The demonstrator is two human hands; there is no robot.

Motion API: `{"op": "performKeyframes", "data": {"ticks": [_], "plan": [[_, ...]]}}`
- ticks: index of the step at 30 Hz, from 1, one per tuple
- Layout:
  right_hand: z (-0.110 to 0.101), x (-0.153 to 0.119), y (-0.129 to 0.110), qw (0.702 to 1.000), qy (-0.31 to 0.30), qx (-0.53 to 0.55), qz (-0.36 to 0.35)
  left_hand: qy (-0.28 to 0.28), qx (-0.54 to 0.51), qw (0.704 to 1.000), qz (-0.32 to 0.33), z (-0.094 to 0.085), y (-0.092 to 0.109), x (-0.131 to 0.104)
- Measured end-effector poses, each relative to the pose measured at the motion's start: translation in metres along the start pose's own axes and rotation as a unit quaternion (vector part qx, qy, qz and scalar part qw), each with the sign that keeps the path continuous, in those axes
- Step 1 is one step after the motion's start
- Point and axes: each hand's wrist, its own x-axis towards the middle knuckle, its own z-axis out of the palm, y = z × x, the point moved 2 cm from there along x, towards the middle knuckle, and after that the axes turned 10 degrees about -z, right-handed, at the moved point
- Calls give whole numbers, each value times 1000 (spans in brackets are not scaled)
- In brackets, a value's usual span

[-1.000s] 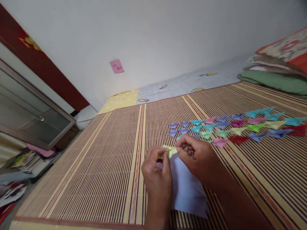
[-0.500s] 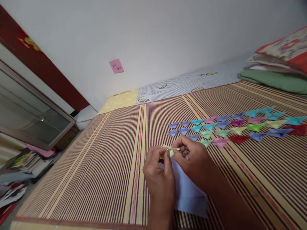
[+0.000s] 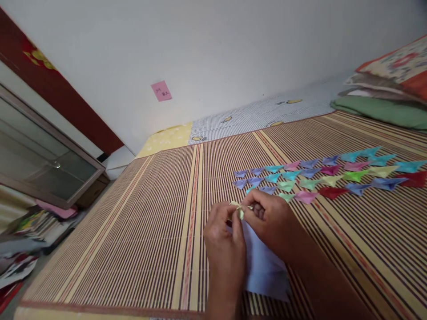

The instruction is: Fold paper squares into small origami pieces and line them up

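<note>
A small pale yellow piece of folded paper is pinched between both hands, its shape partly covered by fingers. My left hand closes on its left side with thumb and forefinger. From the right, my right hand grips the other side between thumb and forefinger, its other fingers curled in. Beneath the hands lies a sheet of pale bluish-white paper on the striped mat. Just beyond stand rows of small folded paper cranes in many colours, among them a pink crane and a dark red crane.
The striped bamboo mat covers the bed up to a checked sheet along the wall. Folded green bedding and a floral pillow are stacked at the far right. A glass-fronted cabinet stands left, with books below it.
Both hands have shifted slightly to the right with the yellow paper between them. The paper's visible part looks smaller and more bunched at the fingertips.
</note>
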Motion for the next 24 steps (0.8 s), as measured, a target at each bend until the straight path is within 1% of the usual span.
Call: {"op": "performKeyframes", "data": {"ticks": [3, 6, 10, 14, 17, 20, 22, 24], "plan": [[-2, 1, 2, 1000, 5, -6, 20, -4, -16, 999, -38, -2, -3, 1], [-3, 2, 4, 999, 13, -18, 25, -15, -78, 992, -98, -6, -5, 3], [-3, 2, 4, 999, 31, -28, 9, -46, -188, 966, -169, -12, -9, 8], [-4, 2, 3, 999, 30, -23, 2, -91, -256, 934, -234, -17, -17, 12], [-6, 2, 2, 1000, 18, -8, -2, -132, -299, 911, -251, -16, -20, 12], [-5, 2, 2, 1000, -8, 11, -6, -170, -322, 896, -256, -13, -18, 10], [-4, 2, 3, 999, -24, 21, -9, -178, -321, 894, -258, -10, -16, 9], [-2, 2, 4, 999, -37, 30, -19, -171, -315, 895, -265, -8, -14, 9]]}}
